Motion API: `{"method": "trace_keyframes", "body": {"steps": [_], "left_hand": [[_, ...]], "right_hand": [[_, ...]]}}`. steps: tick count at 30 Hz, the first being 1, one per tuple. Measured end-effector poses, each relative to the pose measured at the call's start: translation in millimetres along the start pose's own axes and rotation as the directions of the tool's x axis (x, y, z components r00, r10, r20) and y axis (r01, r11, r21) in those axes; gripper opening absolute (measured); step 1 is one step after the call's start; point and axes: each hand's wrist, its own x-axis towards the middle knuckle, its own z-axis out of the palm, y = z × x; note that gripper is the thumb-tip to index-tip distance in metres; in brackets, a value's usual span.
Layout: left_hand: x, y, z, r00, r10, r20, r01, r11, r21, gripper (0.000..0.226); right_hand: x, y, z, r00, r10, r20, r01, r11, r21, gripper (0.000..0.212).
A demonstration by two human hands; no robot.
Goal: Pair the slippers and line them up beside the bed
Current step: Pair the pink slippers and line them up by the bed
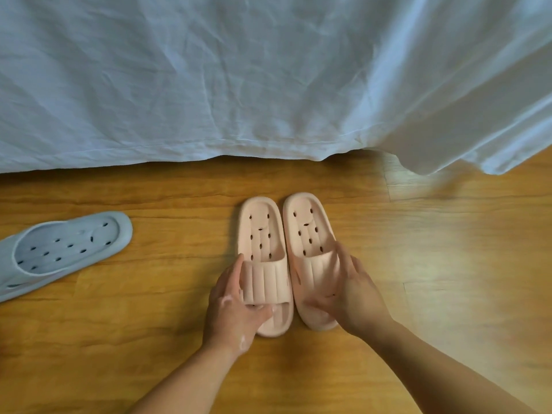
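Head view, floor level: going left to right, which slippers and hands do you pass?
Blue slipper → left hand → left pink slipper → right pink slipper → right hand.

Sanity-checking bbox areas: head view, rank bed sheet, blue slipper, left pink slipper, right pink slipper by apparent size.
1. Bed sheet, by far the largest.
2. Blue slipper, though cut off by the left frame edge.
3. Left pink slipper and right pink slipper: they look alike, both partly hidden under hands, so no ranking.
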Motion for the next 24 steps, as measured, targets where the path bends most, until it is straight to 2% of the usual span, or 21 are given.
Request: {"method": "trace_keyframes", "body": {"steps": [6,11,24], "left_hand": [[41,30,7,0.997,0.067,0.038,-0.071,0.992,0.105,0.109],[81,57,0,0.995,0.055,0.088,-0.072,0.977,0.199,0.110],[94,63,-2,0.999,0.035,0.016,-0.037,0.983,0.178,0.108]], "right_hand": [[14,9,-8,0.989,0.056,-0.140,-0.047,0.997,0.062,0.121],[42,3,-19,0.985,0.091,-0.144,-0.082,0.994,0.066,0.122],[60,-4,-22,0.981,0.080,-0.176,-0.074,0.996,0.042,0.120]]}}
